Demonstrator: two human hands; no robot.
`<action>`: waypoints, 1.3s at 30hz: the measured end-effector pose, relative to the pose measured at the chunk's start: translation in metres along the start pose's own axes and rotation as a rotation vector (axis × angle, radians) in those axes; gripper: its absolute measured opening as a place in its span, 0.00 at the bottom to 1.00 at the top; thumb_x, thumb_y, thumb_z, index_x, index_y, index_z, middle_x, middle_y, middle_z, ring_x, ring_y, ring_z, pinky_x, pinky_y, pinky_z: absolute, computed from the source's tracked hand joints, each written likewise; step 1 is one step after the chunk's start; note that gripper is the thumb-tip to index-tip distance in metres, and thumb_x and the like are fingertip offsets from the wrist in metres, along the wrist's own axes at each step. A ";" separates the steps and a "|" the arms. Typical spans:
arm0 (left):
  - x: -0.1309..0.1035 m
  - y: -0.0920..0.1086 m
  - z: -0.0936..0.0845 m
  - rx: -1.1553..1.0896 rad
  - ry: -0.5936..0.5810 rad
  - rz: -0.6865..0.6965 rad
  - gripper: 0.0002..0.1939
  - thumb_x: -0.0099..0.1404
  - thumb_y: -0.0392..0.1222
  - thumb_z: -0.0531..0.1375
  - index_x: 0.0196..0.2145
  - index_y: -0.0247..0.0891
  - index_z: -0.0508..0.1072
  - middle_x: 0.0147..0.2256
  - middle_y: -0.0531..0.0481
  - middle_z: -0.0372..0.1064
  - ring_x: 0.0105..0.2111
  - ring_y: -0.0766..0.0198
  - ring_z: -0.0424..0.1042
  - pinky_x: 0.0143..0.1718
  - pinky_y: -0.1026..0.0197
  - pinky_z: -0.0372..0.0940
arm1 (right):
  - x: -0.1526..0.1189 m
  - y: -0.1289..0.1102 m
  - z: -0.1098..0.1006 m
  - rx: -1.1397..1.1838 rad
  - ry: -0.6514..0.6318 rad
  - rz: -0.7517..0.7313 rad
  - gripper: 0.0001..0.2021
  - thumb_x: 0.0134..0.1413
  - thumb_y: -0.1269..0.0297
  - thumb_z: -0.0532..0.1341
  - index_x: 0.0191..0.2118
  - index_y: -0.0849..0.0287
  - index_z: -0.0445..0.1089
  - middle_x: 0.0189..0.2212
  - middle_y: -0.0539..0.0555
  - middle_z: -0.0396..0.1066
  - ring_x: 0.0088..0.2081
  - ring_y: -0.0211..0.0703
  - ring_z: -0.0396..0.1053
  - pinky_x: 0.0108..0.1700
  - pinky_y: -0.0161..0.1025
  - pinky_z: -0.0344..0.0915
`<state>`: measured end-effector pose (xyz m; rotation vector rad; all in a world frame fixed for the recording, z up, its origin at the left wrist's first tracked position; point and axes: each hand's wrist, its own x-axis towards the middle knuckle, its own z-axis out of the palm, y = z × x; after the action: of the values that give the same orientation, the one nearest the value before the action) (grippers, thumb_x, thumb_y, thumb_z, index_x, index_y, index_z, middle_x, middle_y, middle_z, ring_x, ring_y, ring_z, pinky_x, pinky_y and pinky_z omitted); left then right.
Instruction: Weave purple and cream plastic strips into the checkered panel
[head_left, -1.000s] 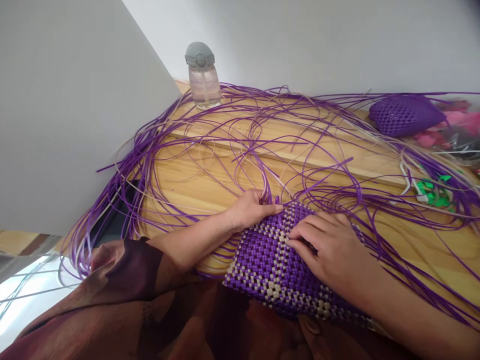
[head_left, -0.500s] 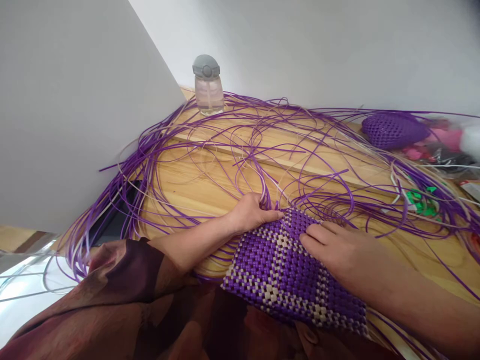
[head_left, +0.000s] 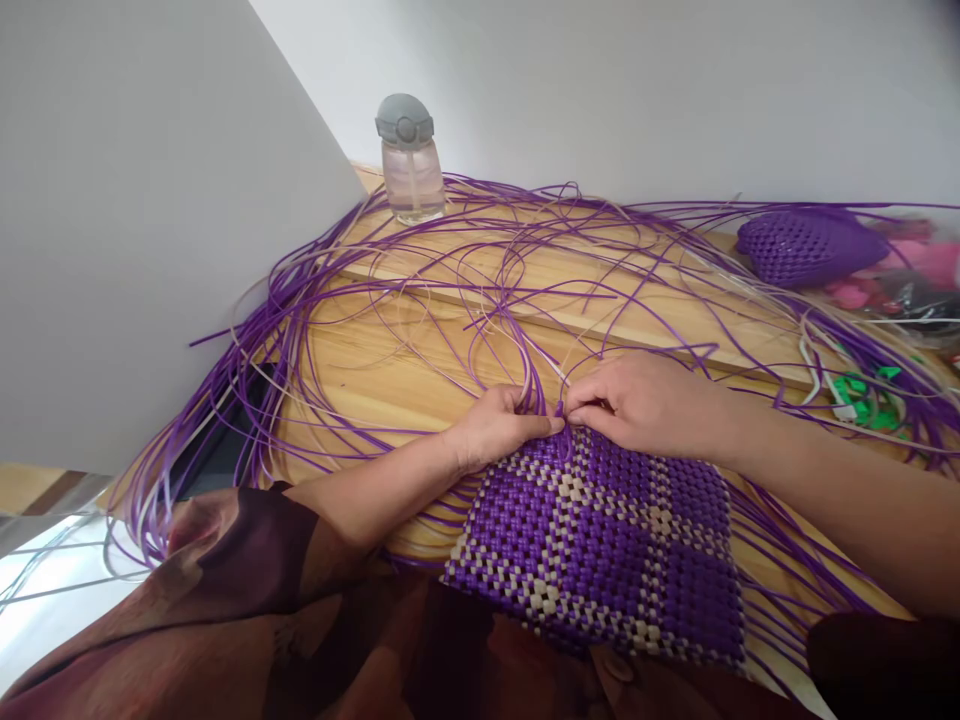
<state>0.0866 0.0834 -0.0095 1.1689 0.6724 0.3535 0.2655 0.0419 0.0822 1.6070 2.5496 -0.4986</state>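
A woven panel [head_left: 607,545] of purple and cream plastic strands rests against my lap, its checked pattern facing up. My left hand [head_left: 501,428] is closed on its far edge, thumb on top, beside a bundle of loose strands [head_left: 527,365]. My right hand [head_left: 637,405] is at the same edge, just right of my left thumb, fingertips pinched together. Between the hands, a small purple strand loop [head_left: 564,448] stands out from the weave. The pinch seems to be on a purple strand, though my fingers partly hide it.
Long loose strands [head_left: 300,300] sprawl over the wooden table [head_left: 375,370] and curve around the panel. A water bottle [head_left: 412,170] with a grey lid stands at the back near the wall. On the right lie a purple netted bundle [head_left: 810,247] and green pieces [head_left: 870,395].
My right hand has moved left from the panel's upper right to the edge beside my left thumb and closed into a pinch. A small purple loop now shows there. My left hand holds its place.
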 end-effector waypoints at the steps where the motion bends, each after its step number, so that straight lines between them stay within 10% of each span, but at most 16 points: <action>1: 0.000 0.000 0.001 -0.015 0.004 -0.007 0.16 0.51 0.48 0.68 0.29 0.32 0.72 0.25 0.52 0.67 0.24 0.70 0.62 0.29 0.63 0.55 | 0.001 -0.001 0.000 0.009 -0.001 -0.001 0.11 0.56 0.68 0.56 0.26 0.58 0.73 0.24 0.49 0.72 0.29 0.38 0.67 0.34 0.37 0.56; 7: 0.000 0.003 0.004 -0.022 0.022 -0.033 0.17 0.46 0.47 0.72 0.26 0.31 0.73 0.23 0.53 0.66 0.23 0.71 0.61 0.27 0.64 0.54 | 0.009 0.009 0.003 0.068 -0.003 0.040 0.09 0.57 0.64 0.59 0.29 0.55 0.75 0.24 0.48 0.72 0.27 0.38 0.66 0.31 0.37 0.56; 13: 0.001 0.003 0.004 -0.085 0.024 -0.078 0.15 0.45 0.44 0.72 0.27 0.31 0.75 0.25 0.52 0.70 0.24 0.69 0.65 0.31 0.63 0.59 | -0.013 0.005 0.007 -0.241 0.610 -0.067 0.09 0.62 0.65 0.58 0.39 0.59 0.76 0.40 0.56 0.75 0.46 0.50 0.67 0.53 0.47 0.59; 21: 0.000 0.003 0.005 -0.068 0.052 -0.077 0.14 0.46 0.43 0.71 0.25 0.32 0.73 0.22 0.54 0.67 0.22 0.71 0.63 0.27 0.65 0.57 | -0.048 -0.004 0.030 -0.046 0.279 -0.027 0.12 0.66 0.63 0.53 0.36 0.59 0.73 0.31 0.54 0.73 0.36 0.45 0.67 0.42 0.46 0.62; 33: 0.004 -0.003 0.001 -0.086 -0.010 0.021 0.19 0.41 0.46 0.73 0.25 0.31 0.72 0.23 0.53 0.67 0.24 0.70 0.63 0.28 0.64 0.58 | -0.041 -0.027 0.012 0.571 0.076 -0.129 0.10 0.64 0.65 0.57 0.40 0.54 0.76 0.49 0.51 0.74 0.52 0.41 0.70 0.56 0.39 0.62; 39: 0.001 -0.001 0.002 0.002 0.017 0.033 0.18 0.45 0.47 0.72 0.25 0.32 0.72 0.22 0.55 0.64 0.22 0.72 0.60 0.26 0.65 0.54 | -0.029 -0.012 0.027 0.702 0.261 0.288 0.10 0.59 0.58 0.61 0.37 0.56 0.77 0.36 0.53 0.77 0.37 0.42 0.73 0.40 0.39 0.68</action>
<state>0.0885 0.0826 -0.0100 1.1815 0.6685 0.3911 0.2648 0.0036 0.0662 2.3431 2.3710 -1.3338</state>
